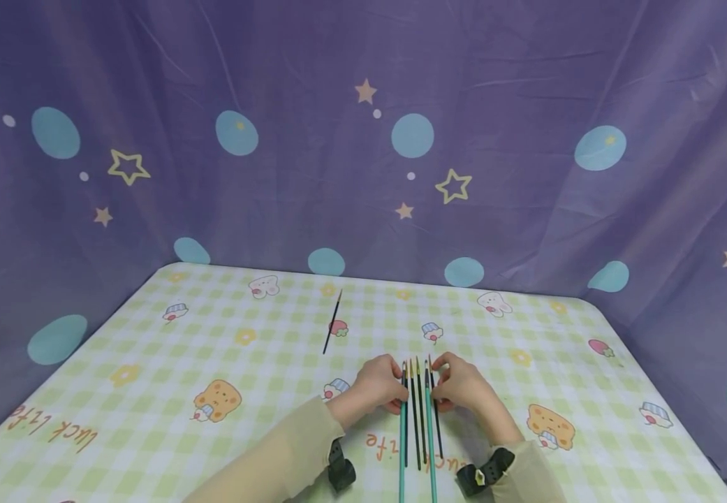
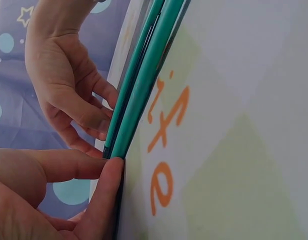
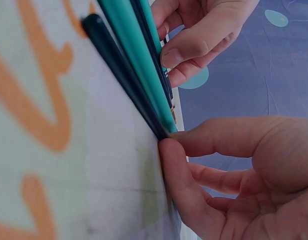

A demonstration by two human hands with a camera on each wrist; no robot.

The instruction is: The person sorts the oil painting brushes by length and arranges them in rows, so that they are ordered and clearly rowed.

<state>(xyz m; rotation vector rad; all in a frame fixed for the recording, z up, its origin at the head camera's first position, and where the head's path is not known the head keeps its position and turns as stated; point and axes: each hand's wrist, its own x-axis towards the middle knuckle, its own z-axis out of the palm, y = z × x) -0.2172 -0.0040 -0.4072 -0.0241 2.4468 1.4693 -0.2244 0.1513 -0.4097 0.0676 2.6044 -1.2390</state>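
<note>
Several slim paintbrushes lie side by side on the table, bristles toward the far side. My left hand (image 1: pixel 378 382) is at the left of the row, thumb and finger pinching a green-handled paintbrush (image 1: pixel 402 447) near its upper part. On the opposite side, my right hand (image 1: pixel 461 382) pinches a black paintbrush (image 1: pixel 438 427), the outermost one. A second green paintbrush (image 1: pixel 431 436) lies just inside it. Between the hands are thin black paintbrushes (image 1: pixel 415 423) with light bristles. Close up, the fingertips hide parts of the handles.
One more black paintbrush (image 1: pixel 333 323) lies apart, farther back and to the left. A checked cloth with cartoon prints covers the table (image 1: pixel 288 314). Behind it hangs a purple curtain (image 1: pixel 313 175) with stars and blue ovals.
</note>
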